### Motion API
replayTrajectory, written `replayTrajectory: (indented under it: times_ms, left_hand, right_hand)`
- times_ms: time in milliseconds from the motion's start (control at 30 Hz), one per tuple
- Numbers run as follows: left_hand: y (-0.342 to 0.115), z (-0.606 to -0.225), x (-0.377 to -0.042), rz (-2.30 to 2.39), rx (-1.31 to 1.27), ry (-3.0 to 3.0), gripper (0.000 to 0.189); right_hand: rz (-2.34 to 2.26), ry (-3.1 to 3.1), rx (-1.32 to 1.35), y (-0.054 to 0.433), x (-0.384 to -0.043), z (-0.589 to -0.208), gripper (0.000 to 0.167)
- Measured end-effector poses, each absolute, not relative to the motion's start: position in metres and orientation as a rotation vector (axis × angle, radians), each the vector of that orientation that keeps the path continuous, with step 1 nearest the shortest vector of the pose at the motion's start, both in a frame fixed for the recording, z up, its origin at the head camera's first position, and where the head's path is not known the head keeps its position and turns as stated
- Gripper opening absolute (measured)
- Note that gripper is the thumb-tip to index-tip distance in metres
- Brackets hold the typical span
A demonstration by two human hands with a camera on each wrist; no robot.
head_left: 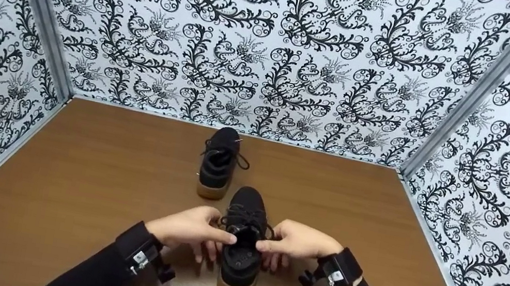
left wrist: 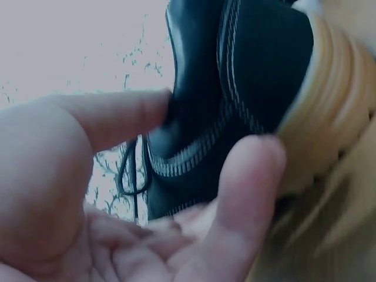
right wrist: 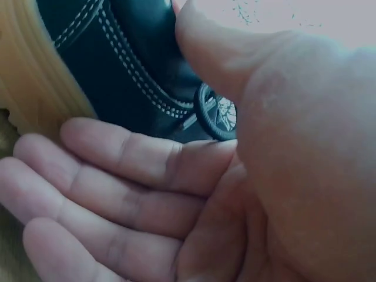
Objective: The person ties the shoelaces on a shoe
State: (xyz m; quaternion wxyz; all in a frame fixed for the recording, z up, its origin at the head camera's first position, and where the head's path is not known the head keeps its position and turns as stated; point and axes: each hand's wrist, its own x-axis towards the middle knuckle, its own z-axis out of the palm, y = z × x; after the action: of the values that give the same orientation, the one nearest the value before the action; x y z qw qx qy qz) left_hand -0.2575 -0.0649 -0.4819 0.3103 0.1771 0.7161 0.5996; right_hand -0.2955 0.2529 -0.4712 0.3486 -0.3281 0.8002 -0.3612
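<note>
A black lace-up shoe (head_left: 240,261) with a tan sole stands on the table, toe pointing away, its opening facing up. My left hand (head_left: 190,228) holds its left side, thumb at the collar edge and fingers low beside the upper. From the other side my right hand (head_left: 303,243) holds it likewise, thumb over the collar. Loops of dark lace (head_left: 246,215) lie across the tongue and stick out near both hands. In the right wrist view the fingers (right wrist: 135,158) stretch along the stitched side above the sole.
A matching black shoe (head_left: 218,165) stands farther back and slightly left, with a lace loop out to its right. The brown table (head_left: 114,165) is bounded by patterned wall panels (head_left: 269,61) at the back and both sides, with grey metal posts (head_left: 479,93) in the corners.
</note>
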Motion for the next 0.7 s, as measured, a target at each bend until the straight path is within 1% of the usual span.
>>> replayTrajectory:
  times_ms: [200, 500, 700]
  left_hand:
    - [-0.058, -0.474, -0.249, 1.614, 0.457, 1.941, 0.040]
    - [-0.044, -0.476, -0.238, 1.665, 0.423, 2.130, 0.030]
    - [-0.041, -0.476, -0.236, 1.688, 0.409, 2.174, 0.029]
  right_hand:
    - [-0.930, 2.126, -0.823, 0.248, -0.291, -0.464, 0.045]
    - [-0.976, 2.202, -0.686, 0.239, -0.278, -0.460, 0.035]
    - [-1.046, 2.224, -0.648, 0.237, -0.272, -0.460, 0.027]
